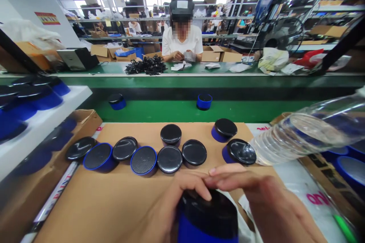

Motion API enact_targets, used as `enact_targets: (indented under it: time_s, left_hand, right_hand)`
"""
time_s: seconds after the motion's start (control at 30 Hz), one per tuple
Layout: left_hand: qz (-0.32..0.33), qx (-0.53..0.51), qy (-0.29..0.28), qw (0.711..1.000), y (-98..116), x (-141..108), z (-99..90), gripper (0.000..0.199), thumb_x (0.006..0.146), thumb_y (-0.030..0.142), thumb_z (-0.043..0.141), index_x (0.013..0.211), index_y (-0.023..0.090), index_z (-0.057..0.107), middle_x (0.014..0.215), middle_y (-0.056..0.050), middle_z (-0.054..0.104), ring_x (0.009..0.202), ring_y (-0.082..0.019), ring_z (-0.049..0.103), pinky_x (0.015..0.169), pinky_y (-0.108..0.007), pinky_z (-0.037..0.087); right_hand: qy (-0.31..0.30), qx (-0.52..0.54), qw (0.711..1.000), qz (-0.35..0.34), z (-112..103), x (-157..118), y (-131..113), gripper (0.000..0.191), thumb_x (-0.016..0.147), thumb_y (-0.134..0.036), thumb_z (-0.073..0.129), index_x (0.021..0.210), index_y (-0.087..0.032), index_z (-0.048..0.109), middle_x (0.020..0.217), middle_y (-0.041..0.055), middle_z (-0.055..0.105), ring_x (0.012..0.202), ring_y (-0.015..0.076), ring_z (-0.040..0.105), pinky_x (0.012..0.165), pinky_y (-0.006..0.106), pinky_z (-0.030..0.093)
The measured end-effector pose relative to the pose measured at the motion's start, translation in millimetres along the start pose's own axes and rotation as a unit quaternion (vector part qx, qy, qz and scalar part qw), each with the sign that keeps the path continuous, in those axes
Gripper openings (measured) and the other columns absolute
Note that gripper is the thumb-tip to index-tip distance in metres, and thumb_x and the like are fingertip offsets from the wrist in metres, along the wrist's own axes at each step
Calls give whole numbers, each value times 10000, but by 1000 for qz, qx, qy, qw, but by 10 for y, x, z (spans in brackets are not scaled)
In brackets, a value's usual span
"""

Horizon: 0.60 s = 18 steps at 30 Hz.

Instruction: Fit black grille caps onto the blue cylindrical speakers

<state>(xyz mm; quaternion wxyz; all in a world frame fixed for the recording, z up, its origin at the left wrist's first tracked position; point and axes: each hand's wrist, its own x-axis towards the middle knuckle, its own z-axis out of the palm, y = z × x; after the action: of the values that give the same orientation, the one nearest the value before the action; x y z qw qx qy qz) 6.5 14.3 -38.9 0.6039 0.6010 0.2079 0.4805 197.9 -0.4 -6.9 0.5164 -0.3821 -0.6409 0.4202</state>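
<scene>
Two hands are on one round speaker (pixel 208 216) at the near edge, bottom middle of the view. It's a short cylinder, blue body with a glossy black top, sitting over a flat sheet of brown cardboard (pixel 114 205). The left hand (pixel 171 205) wraps the left side, thumb laid across the black top. The right hand (pixel 256 193) comes in from the right with fingers held flat and pressed together, tips touching the top next to that thumb.

Farther out on the cardboard is a loose row of the same pucks (pixel 144 160); some show shiny black caps, two show a dull mesh face with a blue rim. A clear ribbed plastic bottle (pixel 299 133) lies tilted on the right, its base near the rightmost puck. Two more pucks sit on the green belt (pixel 185 112) beyond. On the far side a person in a white shirt (pixel 182 40) works at a green bench beside a pile of black cables (pixel 146 65).
</scene>
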Motion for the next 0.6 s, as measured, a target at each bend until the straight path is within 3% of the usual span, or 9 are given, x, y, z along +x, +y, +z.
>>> enact_targets:
  time_s: [0.07, 0.13, 0.17, 0.27, 0.3, 0.37, 0.5, 0.53, 0.6]
  left_hand:
    - [-79, -108, -6, 991, 49, 10, 5, 132, 959, 366, 575, 1071, 376, 644, 1226, 18, 685, 1159, -179, 647, 1010, -356, 496]
    - [-103, -162, 14, 981, 81, 24, 54, 91, 937, 379, 611, 1007, 339, 654, 1169, 22, 713, 1131, -168, 661, 981, -328, 506]
    - [-101, -174, 17, 979, 89, 35, 86, 111, 915, 404, 639, 982, 317, 656, 1138, 14, 732, 1120, -170, 672, 966, -321, 514]
    - [-53, -208, 11, 977, 102, 93, 160, 185, 858, 450, 703, 945, 289, 671, 1079, -10, 777, 1084, -189, 709, 968, -334, 529]
    - [-22, -235, 11, 972, 113, 119, 164, 185, 857, 450, 706, 945, 291, 671, 1077, -17, 783, 1069, -200, 721, 947, -344, 549]
    - [7, -299, 16, 954, 163, 175, 132, 125, 880, 412, 690, 928, 299, 665, 1080, -16, 786, 1028, -203, 741, 855, -319, 595]
    - [-61, -394, -9, 917, 365, 262, -28, 160, 829, 362, 756, 802, 252, 642, 1014, -45, 798, 979, -238, 758, 719, -314, 633]
    - [-74, -396, -20, 915, 415, 273, -67, 177, 803, 350, 783, 786, 242, 644, 997, -51, 800, 976, -241, 759, 726, -325, 635]
    - [-81, -388, -46, 917, 487, 282, -125, 186, 803, 363, 782, 792, 229, 654, 989, -62, 796, 978, -244, 758, 724, -332, 634]
  right_hand:
    - [-46, -3, 998, -51, -23, 39, 14, 343, 946, -598, 494, 1145, -414, 704, 1171, -52, 727, 1114, 147, 666, 988, 227, 526]
    - [-49, -41, 994, -88, -25, 76, 68, 279, 903, -554, 605, 1103, -398, 721, 1147, -43, 732, 1078, 160, 668, 973, 252, 527]
    - [-8, -53, 995, -81, -22, 91, 106, 206, 939, -492, 588, 1009, -370, 739, 1074, -45, 749, 1015, 144, 682, 919, 238, 543]
    - [165, -80, 982, -31, -21, 121, 216, 362, 1038, -354, 433, 776, -255, 663, 763, -45, 733, 737, 75, 663, 678, 133, 527]
    - [211, -94, 973, -20, -26, 134, 233, 350, 1047, -340, 402, 803, -242, 634, 715, -42, 710, 672, 70, 635, 623, 125, 509]
    - [234, -136, 962, -31, -47, 207, 230, 248, 1041, -342, 408, 945, -238, 612, 736, -28, 691, 632, 82, 605, 596, 161, 502]
    - [162, -290, 941, -57, -101, 749, 219, 185, 971, -332, 532, 968, -202, 663, 1088, 66, 676, 1032, 198, 616, 898, 366, 500]
    - [142, -333, 931, -45, -116, 972, 258, 156, 950, -286, 568, 925, -179, 678, 1160, 83, 651, 1151, 232, 569, 979, 420, 465]
    - [118, -411, 904, 14, -152, 1453, 407, 189, 920, -241, 635, 1090, -161, 654, 1327, 92, 569, 1292, 270, 479, 1088, 512, 387]
